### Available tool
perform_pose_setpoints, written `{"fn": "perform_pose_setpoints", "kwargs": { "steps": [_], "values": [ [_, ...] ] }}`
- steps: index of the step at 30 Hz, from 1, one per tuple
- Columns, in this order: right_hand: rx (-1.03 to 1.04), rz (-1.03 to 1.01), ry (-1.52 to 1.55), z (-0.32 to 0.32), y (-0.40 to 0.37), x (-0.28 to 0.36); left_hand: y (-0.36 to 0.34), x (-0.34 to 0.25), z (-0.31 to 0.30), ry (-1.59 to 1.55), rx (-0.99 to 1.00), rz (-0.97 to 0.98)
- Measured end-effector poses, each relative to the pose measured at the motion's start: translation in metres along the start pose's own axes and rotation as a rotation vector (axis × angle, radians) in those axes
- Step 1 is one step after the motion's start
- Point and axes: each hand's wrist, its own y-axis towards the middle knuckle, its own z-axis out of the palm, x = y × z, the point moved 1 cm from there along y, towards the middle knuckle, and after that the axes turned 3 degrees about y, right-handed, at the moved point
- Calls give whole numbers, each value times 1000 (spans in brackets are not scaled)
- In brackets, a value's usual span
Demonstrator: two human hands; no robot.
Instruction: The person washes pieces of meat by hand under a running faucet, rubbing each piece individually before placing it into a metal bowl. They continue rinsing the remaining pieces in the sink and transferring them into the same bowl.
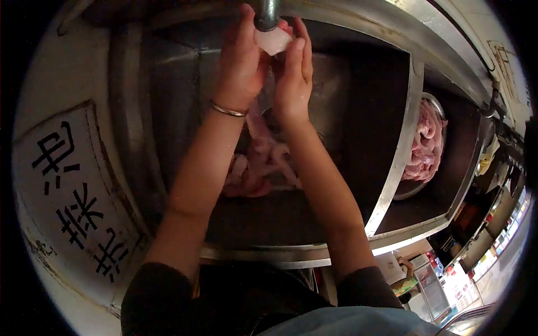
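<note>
Under the tap (267, 15) at the top of the view, my left hand (241, 64) and my right hand (294, 84) are cupped round a pale piece of raw meat (273, 41). The fingers of both hands curl about its sides, and the tap's mouth is right at it. Below my wrists, more pink raw meat (260, 162) lies in long strips on the bottom of the metal sink (330, 84). One strip reaches up between my forearms; its upper end is hidden by my hands. A metal bangle is on my left wrist.
To the right, past a metal divider (404, 129), a second basin holds a round metal bowl (432, 99) heaped with raw meat (427, 143). The sink's front rim (269, 255) runs close to my body. A sign (73, 190) with black characters is on the left.
</note>
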Motion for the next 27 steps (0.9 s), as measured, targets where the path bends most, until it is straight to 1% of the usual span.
{"fn": "perform_pose_setpoints", "kwargs": {
  "steps": [1, 3, 4, 5, 6, 7, 8, 10, 11, 12, 13, 14, 15, 16, 17, 18, 19, 20, 21, 22, 23, 25, 26, 27],
  "values": [
    [1, 0, 1, 3, -2, 3, -4, -2, 7, 1, 0, 1],
    [6, 289, 157, 7, -11, 8, -12, -3, 21, 386, 34, 231],
    [-17, 305, 79, 7, -13, 8, -9, 4, 6, 377, 40, 220],
    [-31, 295, 66, 8, -12, 5, -2, 14, -24, 725, -55, 397],
    [11, 195, 52, 7, -7, 2, 3, 20, -41, 1062, -147, 577],
    [51, 93, 28, 5, -2, -1, -1, 13, -32, 1028, -102, 538],
    [40, 118, 76, 3, 5, -3, -10, 2, -19, 990, -53, 495],
    [1, 159, 170, 9, 14, -2, -26, 0, -15, 1038, -189, 439],
    [-20, 177, 219, 15, 19, -2, -33, 0, -16, 1071, -180, 547],
    [12, 110, 220, 21, 27, -10, -40, 0, -17, 1106, -177, 658],
    [47, 45, 225, 24, 34, -13, -48, 2, -24, 1091, -163, 651],
    [39, 40, 214, 25, 35, -4, -57, 8, -38, 1034, -247, 600],
    [79, 164, 291, 30, 34, 5, -65, 16, -54, 980, -332, 550],
    [120, 287, 370, 34, 34, 11, -72, 28, -75, 975, -327, 547],
    [115, 282, 366, 30, 36, 9, -79, 46, -101, 1102, -448, 355],
    [129, 270, 216, 25, 40, 4, -84, 63, -124, 1220, -565, 155],
    [145, 257, 64, 20, 44, -2, -89, 77, -142, 1214, -557, 154],
    [139, 255, 56, 16, 47, -6, -94, 91, -158, 1544, -460, 125],
    [152, 326, 81, 12, 48, -12, -99, 104, -167, 1871, -346, 89],
    [168, 398, 110, 10, 47, -17, -103, 114, -168, 1683, -305, -9],
    [166, 400, 111, 7, 45, -21, -105, 121, -161, 1684, -305, -12],
    [327, 257, 128, 6, 44, -25, -104, 136, -146, 1541, -430, 139],
    [327, 258, 126, 7, 43, -19, -98, 141, -155, 1539, -430, 139],
    [356, 298, 223, 8, 40, -14, -90, 144, -163, 1685, -325, 271]
  ]
}}
